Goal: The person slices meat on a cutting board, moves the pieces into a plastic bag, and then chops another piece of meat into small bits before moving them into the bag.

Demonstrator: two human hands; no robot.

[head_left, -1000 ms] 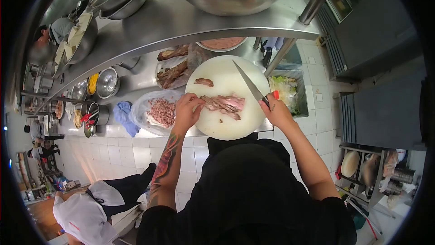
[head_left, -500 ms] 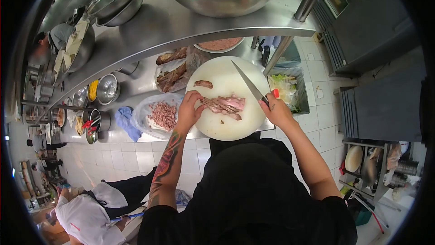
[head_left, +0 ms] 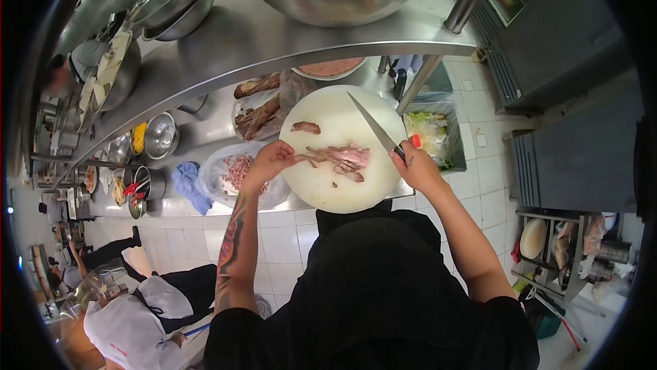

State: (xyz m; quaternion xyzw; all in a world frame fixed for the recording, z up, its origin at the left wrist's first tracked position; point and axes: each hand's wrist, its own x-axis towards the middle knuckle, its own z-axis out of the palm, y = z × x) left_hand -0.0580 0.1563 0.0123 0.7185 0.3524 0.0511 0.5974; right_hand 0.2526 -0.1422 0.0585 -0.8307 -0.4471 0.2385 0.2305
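Note:
A round white cutting board (head_left: 321, 195) lies in front of me with strips of sliced cooked meat (head_left: 349, 159) at its middle. One separate dark piece of meat (head_left: 306, 127) rests near the board's upper left. My left hand (head_left: 274, 161) is at the board's left edge, its fingertips pinched on the end of a thin meat strip (head_left: 309, 158). My right hand (head_left: 419, 168) grips the dark handle of a kitchen knife (head_left: 373, 121) at the board's right edge. Its long blade points up and left over the board, apart from the meat.
Left of the board is a plastic-lined container of diced meat (head_left: 236, 171), beside a blue cloth (head_left: 190, 185). Larger browned meat pieces (head_left: 259, 118) lie behind it. A bin of lettuce scraps (head_left: 431, 141) stands at right. A steel shelf (head_left: 287, 45) overhangs the counter. A co-worker (head_left: 137, 322) is at lower left.
My left hand has moved left from the meat pile to the board's edge, drawing a thin strip outward. The knife and right hand stay nearly still. The co-worker has shifted slightly.

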